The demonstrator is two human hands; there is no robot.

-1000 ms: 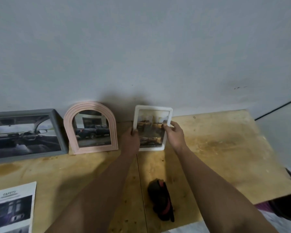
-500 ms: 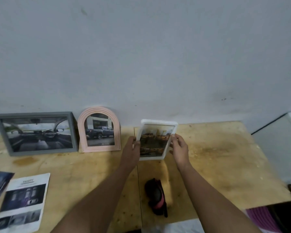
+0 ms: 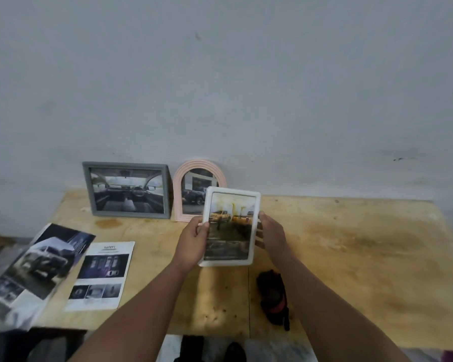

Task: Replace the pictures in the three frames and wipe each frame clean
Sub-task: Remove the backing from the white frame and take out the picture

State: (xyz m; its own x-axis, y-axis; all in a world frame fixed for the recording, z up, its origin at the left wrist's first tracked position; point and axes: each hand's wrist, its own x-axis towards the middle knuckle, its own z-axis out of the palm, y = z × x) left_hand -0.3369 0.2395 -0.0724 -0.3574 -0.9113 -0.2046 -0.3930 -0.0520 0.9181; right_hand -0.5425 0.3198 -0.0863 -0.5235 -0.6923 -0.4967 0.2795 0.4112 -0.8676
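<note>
I hold the white frame (image 3: 230, 227) up off the worktop (image 3: 351, 246) with both hands: my left hand (image 3: 194, 240) grips its left edge, thumb on the front, and my right hand (image 3: 270, 235) grips its right edge, fingers (image 3: 258, 237) curled round behind it. It faces me, tilted slightly back. Beyond my fingers the pink arched frame (image 3: 198, 190) and the grey frame (image 3: 128, 190) lean against the wall. Left of my left hand lie the printed sheets (image 3: 100, 275); below my right wrist lies a dark cloth (image 3: 272, 296).

To do this step well, I judge I should turn the frame face down, keep both edges supported, and find the backing before pulling out the picture, holding by the rim so I don't smudge the glazing.

Half a second ago the frame hung lower and nearer the wall; now I have brought it up and closer to me, more upright in view.
</note>
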